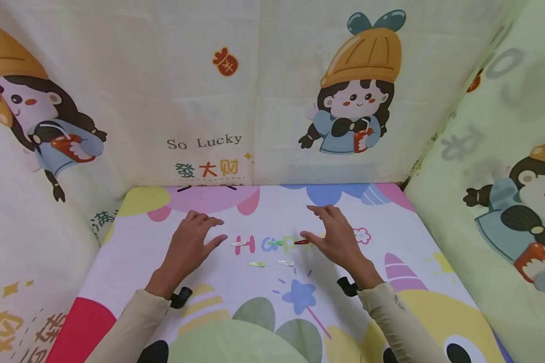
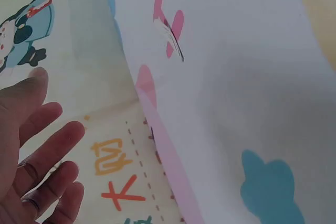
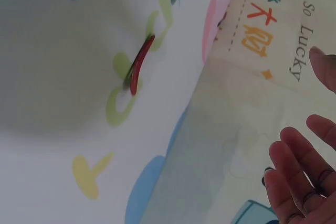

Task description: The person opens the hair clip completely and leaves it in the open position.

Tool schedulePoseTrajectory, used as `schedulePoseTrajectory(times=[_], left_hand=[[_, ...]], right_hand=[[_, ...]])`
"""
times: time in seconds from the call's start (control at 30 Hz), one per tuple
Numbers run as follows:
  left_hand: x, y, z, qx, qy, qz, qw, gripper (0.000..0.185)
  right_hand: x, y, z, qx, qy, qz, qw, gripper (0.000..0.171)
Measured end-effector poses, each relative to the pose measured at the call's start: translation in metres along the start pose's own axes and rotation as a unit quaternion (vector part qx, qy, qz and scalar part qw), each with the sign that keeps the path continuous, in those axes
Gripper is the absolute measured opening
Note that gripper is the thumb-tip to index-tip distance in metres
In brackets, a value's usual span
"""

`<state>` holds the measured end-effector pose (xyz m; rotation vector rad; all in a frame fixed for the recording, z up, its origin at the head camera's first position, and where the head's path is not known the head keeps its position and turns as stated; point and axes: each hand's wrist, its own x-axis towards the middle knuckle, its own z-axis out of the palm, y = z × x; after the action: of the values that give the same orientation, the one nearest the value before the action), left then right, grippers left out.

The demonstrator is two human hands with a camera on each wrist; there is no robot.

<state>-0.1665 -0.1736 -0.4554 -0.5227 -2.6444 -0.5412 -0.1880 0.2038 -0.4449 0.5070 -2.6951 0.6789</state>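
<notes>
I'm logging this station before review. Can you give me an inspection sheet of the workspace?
Surface: cartoon-print mat, flat, lettering under the clips.
Job's things: red hair clip at the right hand's thumb; green clip, white clip, pale green clip, second white clip lying apart.
Clutter: nothing seen.
Grippers: left hand and right hand open, fingers spread.
Cables: nothing seen; black wrist mounts.
Surroundings: printed fabric walls.

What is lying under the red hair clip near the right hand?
The red hair clip lies on the printed cloth, across a green letter. The right hand hovers beside it; whatever the cloth covers is hidden.
</notes>
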Motion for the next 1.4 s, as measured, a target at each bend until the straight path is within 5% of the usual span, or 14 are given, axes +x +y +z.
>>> schedulePoseTrajectory(times=[0.47, 0.7, 0.97, 1.4], left_hand=[[0.008, 0.006, 0.028, -0.073, -0.039, -0.089, 0.9925, 0.026], [0.007, 0.001, 0.038, -0.070, -0.064, -0.126, 0.9875, 0.025], [0.006, -0.002, 0.055, -0.074, -0.091, -0.147, 0.9822, 0.023], [0.008, -0.005, 0.072, -0.089, -0.101, -0.161, 0.9778, 0.017]], right_hand=[[0.021, -0.034, 0.042, 0.110, -0.012, 0.017, 0.994, 0.047], [0.031, -0.056, 0.064, 0.133, -0.063, 0.026, 0.989, 0.041], [0.040, -0.075, 0.090, 0.129, -0.146, 0.064, 0.979, 0.031], [0.057, -0.097, 0.129, 0.096, -0.205, 0.102, 0.969, 0.016]])
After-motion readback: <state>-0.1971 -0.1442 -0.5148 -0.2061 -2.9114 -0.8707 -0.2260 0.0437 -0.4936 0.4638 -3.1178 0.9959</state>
